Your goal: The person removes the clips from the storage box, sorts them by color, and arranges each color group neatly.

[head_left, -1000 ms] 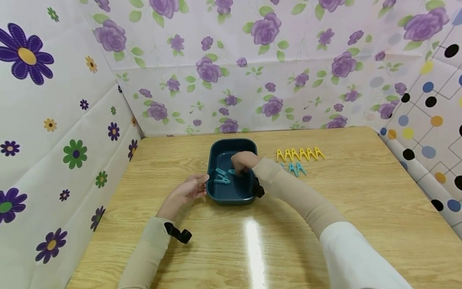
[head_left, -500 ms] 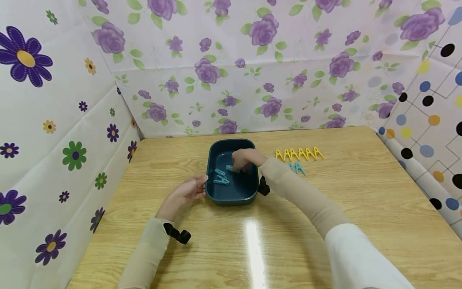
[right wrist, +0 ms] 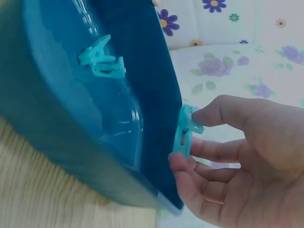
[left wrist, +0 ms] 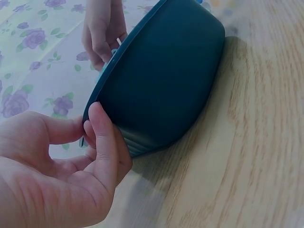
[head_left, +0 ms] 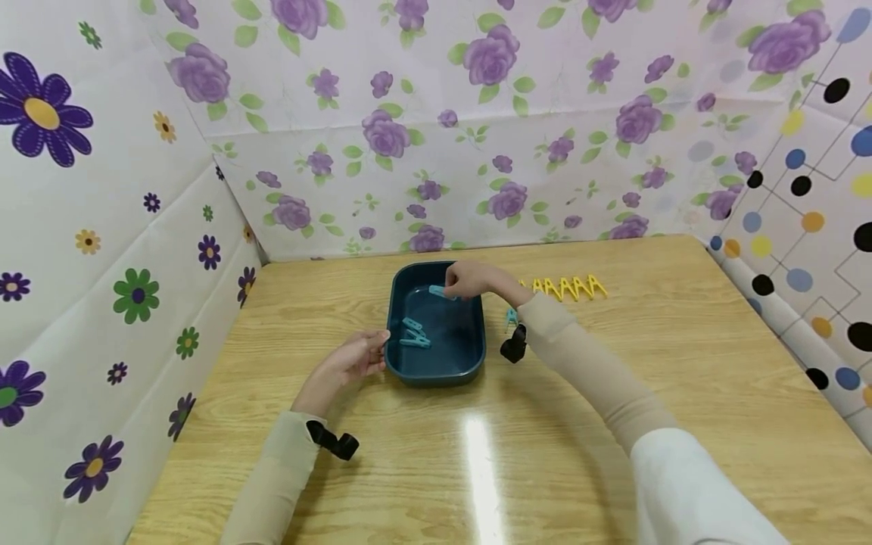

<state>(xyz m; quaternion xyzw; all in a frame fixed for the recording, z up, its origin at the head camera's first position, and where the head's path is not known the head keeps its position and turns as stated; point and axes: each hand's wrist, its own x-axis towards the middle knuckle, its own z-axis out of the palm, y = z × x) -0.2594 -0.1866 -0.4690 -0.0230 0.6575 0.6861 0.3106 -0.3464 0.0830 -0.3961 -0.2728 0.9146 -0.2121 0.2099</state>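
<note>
My left hand (head_left: 356,356) pinches the left rim of a dark teal plastic bin (head_left: 436,381); in the left wrist view the thumb and curled fingers clasp the edge of the bin (left wrist: 166,76). Over the back part of the bin, my right hand (head_left: 470,279) holds a turquoise clothespin (head_left: 437,291). The right wrist view shows this clothespin (right wrist: 182,137) between the thumb and fingers, close to the bin's rim. On the bin's floor, toward the left, lie a couple of other turquoise clothespins (head_left: 414,334), one overlapping the other.
Yellow clothespins (head_left: 576,288) stand in a row on the wooden table (head_left: 381,469), right of the bin. A turquoise clothespin (head_left: 512,317) shows beside my right wrist, partly covered. Flowered sheets (head_left: 313,113) hang behind and at the left; a dotted one (head_left: 817,250) is at the right.
My right hand has risen from the bin's floor toward its back, bringing a turquoise clothespin with it. The left hand keeps its hold on the rim.
</note>
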